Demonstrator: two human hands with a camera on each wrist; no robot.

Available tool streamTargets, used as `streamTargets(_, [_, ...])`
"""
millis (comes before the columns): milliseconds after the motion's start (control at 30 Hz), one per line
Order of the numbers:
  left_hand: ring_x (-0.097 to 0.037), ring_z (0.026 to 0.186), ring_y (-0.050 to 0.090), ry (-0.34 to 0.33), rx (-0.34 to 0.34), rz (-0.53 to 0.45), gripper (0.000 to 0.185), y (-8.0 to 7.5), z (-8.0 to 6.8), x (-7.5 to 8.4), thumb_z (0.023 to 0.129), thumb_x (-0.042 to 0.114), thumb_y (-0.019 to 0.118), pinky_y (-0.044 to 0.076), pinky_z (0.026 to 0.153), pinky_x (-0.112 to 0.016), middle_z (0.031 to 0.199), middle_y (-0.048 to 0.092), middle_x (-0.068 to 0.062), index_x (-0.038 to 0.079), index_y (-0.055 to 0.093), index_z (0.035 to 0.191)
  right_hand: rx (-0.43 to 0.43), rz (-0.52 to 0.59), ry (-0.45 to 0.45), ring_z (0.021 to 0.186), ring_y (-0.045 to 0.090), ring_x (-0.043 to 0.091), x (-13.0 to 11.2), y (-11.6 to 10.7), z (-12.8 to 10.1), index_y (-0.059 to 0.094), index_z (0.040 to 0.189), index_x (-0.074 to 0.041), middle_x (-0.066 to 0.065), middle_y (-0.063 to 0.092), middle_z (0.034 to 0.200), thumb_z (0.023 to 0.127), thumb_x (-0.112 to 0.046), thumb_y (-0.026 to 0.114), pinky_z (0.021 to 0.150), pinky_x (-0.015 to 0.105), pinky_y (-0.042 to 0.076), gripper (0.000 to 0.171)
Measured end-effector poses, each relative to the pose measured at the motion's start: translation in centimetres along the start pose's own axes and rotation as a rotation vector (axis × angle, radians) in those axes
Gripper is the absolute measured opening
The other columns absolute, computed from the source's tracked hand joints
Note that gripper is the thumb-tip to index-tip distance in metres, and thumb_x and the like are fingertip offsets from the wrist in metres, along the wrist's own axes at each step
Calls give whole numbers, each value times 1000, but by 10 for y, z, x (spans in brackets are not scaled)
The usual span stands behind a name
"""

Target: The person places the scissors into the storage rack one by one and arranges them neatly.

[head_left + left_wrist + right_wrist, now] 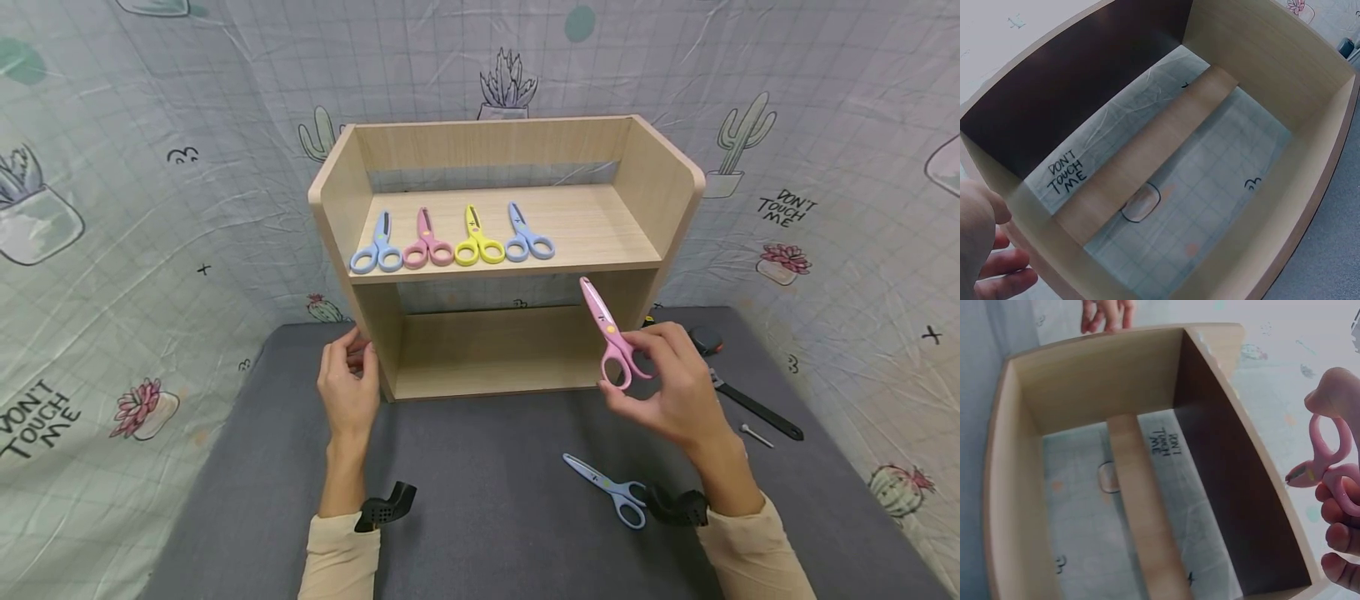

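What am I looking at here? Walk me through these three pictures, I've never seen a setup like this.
No machine here: a person works with two bare hands and wears three cameras. The big picture comes from the head, looking down at a grey table. The two small ones come from the wrists, each looking into the wooden shelf from close by.

On the shelf's upper board lie four small scissors in a row: blue, pink, yellow, blue. The right hand holds up another pair of pink scissors by the handles in front of the shelf; the right wrist view shows its fingers round them. The left hand touches the shelf's left side.

On the table lie one more pair of blue scissors and, to the right, a black tool and a small screw.
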State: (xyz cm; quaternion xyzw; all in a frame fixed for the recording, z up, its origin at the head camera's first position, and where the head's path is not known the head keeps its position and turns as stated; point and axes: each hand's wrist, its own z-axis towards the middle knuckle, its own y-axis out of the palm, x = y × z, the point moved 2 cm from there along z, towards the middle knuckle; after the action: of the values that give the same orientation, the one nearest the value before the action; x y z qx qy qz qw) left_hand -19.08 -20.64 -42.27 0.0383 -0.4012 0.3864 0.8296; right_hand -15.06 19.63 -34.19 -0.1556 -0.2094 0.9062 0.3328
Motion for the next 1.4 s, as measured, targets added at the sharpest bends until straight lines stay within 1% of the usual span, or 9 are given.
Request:
streamTargets(300, [-31,77,64,-2,1,-5,30,0,0,1,98,9,63,43,69,-5,103,63,-24,-7,63,123,2,24,36,83,51,26,12,6,41,68,105,6,19,61,95,84,-61,66,69,22,36,70])
streamTargets(400, [-31,76,64,0,1,-4,30,0,0,0,98,10,63,43,69,-5,103,63,-24,-7,63,123,-8,29,43,84,52,27,16,9,56,69,109,4,18,61,97,80,-52,73,70,22,37,63])
streamTargets(467, [-31,77,64,0,-2,0,30,0,1,1,98,10,63,43,69,-4,103,63,-24,-7,63,123,-25,17,44,84,52,26,18,11,65,68,111,4,18,61,98,76,-42,78,71,21,37,59])
streamTargets(567, [-32,77,64,-2,-7,3,30,0,1,1,98,10,63,43,69,-3,103,63,-24,-7,63,123,-42,5,55,84,53,25,21,14,77,68,112,4,17,61,98,71,-33,83,71,23,38,57])
streamTargets(667, [-32,77,64,0,-7,4,30,-1,1,2,97,10,63,43,69,-3,103,63,-24,-7,63,123,-52,1,72,82,53,25,26,19,90,68,111,4,17,61,97,69,-30,86,69,26,39,57])
streamTargets(833, [-31,76,64,3,-3,0,30,-1,0,2,97,9,63,44,68,-6,103,63,-24,-8,63,122,-98,-18,94,82,52,28,36,28,111,67,109,6,18,60,98,72,-31,86,70,32,43,56])
streamTargets(967, [-31,76,64,-4,-10,-1,30,-1,0,3,97,9,63,43,69,-5,103,63,-24,-7,63,123,-138,-29,117,85,52,30,43,35,121,67,107,7,19,58,97,73,-33,87,72,34,42,56])
streamTargets(1167, [-31,77,64,-7,-12,-4,31,-1,0,3,98,9,63,42,69,-4,103,63,-24,-7,63,124,-190,-45,163,87,53,30,52,44,131,69,107,5,18,58,94,73,-35,88,76,39,42,56])
streamTargets(1400, [-31,77,64,-4,-8,-6,30,-2,0,3,97,9,63,43,69,-4,103,62,-23,-7,63,123,-306,-57,251,87,49,27,62,49,135,69,114,3,15,56,96,75,-40,87,74,35,37,61])
